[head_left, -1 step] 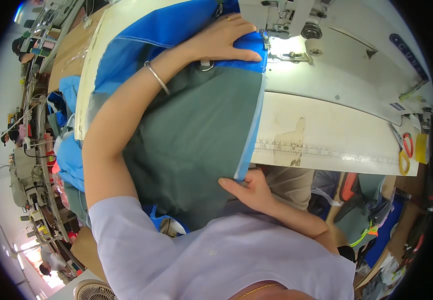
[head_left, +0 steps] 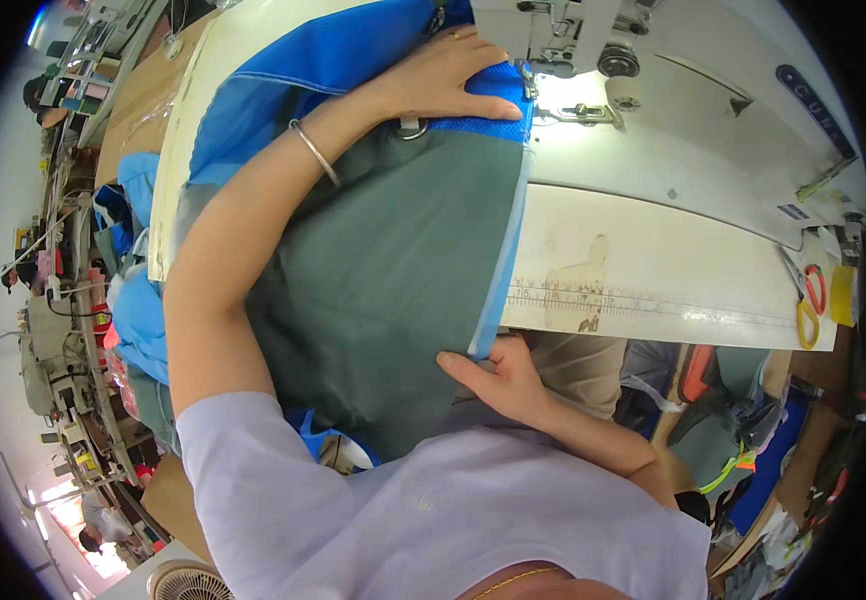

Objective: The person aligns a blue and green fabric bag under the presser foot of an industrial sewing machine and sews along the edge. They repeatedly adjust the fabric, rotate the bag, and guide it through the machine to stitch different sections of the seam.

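A large grey-green cloth [head_left: 393, 260] lies in front of the person, its far part on the table [head_left: 673, 235] and its near part hanging over the lap. A blue mesh band [head_left: 488, 128] joins it at the far end, and a pale blue edging [head_left: 506, 265] runs down its right side. The far right corner of the band sits at the presser foot [head_left: 530, 85] of a white sewing machine [head_left: 743, 150], beside a bright patch of light.

The left hand [head_left: 448, 85] lies palm down on the blue band, its grip spread, thumb well apart from the fingers, pressing rather than clasping. A metal ring [head_left: 414, 130] shows just nearer than this hand, and a bangle [head_left: 314, 152] circles the wrist.

The right hand [head_left: 498, 378] has its grip closed on the near right corner of the cloth, thumb on top; the fingers underneath are mostly hidden.

To the right, ruler markings [head_left: 653, 303] run along the near edge of the table. Scissors [head_left: 808, 305] with red and yellow handles lie at its right end, beside a yellow roll [head_left: 843, 295]. Bright blue cloth [head_left: 143, 315] is heaped on the left.
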A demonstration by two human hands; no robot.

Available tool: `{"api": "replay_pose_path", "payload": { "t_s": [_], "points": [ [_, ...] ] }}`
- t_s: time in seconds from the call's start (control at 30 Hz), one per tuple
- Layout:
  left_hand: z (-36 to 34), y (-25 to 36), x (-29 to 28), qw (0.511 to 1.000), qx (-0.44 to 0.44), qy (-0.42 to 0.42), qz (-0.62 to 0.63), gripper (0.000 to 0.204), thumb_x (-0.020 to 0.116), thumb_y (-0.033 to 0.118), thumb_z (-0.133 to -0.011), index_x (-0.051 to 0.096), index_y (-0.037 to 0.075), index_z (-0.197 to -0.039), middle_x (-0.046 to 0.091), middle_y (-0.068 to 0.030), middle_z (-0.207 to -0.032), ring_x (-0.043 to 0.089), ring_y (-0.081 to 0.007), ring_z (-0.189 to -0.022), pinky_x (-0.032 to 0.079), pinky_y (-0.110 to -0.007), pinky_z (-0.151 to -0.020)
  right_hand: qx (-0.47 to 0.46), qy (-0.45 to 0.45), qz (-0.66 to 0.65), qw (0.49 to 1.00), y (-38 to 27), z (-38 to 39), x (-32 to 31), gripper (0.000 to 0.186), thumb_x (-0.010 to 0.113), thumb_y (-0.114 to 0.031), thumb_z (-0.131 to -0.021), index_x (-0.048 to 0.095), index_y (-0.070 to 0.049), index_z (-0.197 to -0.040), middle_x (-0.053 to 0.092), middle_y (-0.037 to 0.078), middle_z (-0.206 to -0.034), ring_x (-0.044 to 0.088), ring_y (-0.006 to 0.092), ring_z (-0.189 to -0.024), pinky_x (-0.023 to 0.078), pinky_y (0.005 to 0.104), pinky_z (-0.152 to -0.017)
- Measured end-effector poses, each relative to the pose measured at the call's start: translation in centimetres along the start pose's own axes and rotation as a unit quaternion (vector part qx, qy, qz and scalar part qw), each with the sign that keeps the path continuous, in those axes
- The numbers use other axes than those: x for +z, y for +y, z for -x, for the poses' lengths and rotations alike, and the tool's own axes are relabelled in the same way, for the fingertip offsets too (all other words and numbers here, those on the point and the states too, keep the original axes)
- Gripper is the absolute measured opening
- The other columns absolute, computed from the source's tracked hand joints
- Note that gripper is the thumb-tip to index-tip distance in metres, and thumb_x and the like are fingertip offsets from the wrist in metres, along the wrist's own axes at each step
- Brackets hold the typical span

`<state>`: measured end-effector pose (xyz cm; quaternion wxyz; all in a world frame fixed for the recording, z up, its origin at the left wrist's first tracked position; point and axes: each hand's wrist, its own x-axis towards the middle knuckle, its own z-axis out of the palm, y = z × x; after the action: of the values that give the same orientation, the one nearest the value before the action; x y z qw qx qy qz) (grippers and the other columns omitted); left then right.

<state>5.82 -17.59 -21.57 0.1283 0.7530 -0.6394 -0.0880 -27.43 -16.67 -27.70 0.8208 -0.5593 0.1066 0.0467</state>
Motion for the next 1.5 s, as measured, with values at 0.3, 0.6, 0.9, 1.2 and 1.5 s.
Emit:
{"api": "replay_pose_path", "payload": {
  "t_s": [0.3, 0.6, 0.9, 1.2, 1.5],
  "points": [
    [0.2, -0.4, -0.9, 1.000, 0.012, 0.011, -0.021, 0.048, 0.065, 0.039, -0.092, 0.066, -0.004, -0.113, 0.067, -0.0229, -0.114, 0.063, -0.0342, -0.109, 0.049, -0.041, -0.094, -0.110, 0.023, 0.281, 0.953, 0.8, -1.1, -1.1, 0.040, 0.079, -0.024, -0.084, 0.070, 0.001, -0.114, 0.073, 0.014, -0.110, 0.069, 0.0247, -0.101, 0.052, 0.0373, -0.090],
    [19.2, 10.8, -4.6, 0.960, -0.181, 0.210, 0.030, 0.045, 0.063, 0.036, -0.098, 0.065, -0.001, -0.124, 0.067, -0.0153, -0.120, 0.064, -0.0237, -0.107, 0.049, -0.031, -0.092, -0.209, -0.030, 0.415, 0.885, 0.8, 0.9, 0.2, 0.047, 0.080, -0.036, -0.077, 0.072, 0.003, -0.102, 0.069, 0.019, -0.112, 0.061, 0.0354, -0.110, 0.045, 0.0458, -0.104],
    [28.2, 15.6, -3.4, 0.771, -0.469, 0.203, 0.381, 0.049, 0.052, 0.038, -0.104, 0.061, 0.001, -0.135, 0.067, -0.0059, -0.122, 0.060, -0.0165, -0.116, 0.043, -0.028, -0.103, -0.079, -0.140, 0.137, 0.977, -0.7, 4.6, -0.1, 0.038, 0.067, -0.015, -0.079, 0.068, 0.001, -0.114, 0.064, 0.017, -0.127, 0.064, 0.0304, -0.112, 0.043, 0.0500, -0.107],
    [22.4, 13.9, -5.1, 0.932, -0.172, 0.318, -0.007, 0.029, 0.058, 0.019, -0.100, 0.070, 0.003, -0.121, 0.073, -0.0104, -0.095, 0.065, -0.0149, -0.084, 0.051, -0.030, -0.074, 0.231, -0.112, -0.376, 0.891, 6.0, 6.8, 0.6, 0.050, 0.065, -0.016, -0.091, 0.051, -0.001, -0.137, 0.062, 0.013, -0.132, 0.061, 0.0266, -0.121, 0.050, 0.0457, -0.102],
    [15.8, 6.6, -5.2, 0.843, -0.489, 0.087, 0.208, 0.052, 0.067, 0.047, -0.090, 0.072, 0.001, -0.112, 0.073, -0.0169, -0.099, 0.070, -0.0262, -0.093, 0.054, -0.039, -0.086, 0.154, -0.032, -0.182, 0.971, 5.8, 7.2, 1.8, 0.051, 0.075, -0.019, -0.092, 0.055, -0.001, -0.135, 0.066, 0.009, -0.126, 0.065, 0.0177, -0.109, 0.054, 0.0318, -0.091]
  ]
}}
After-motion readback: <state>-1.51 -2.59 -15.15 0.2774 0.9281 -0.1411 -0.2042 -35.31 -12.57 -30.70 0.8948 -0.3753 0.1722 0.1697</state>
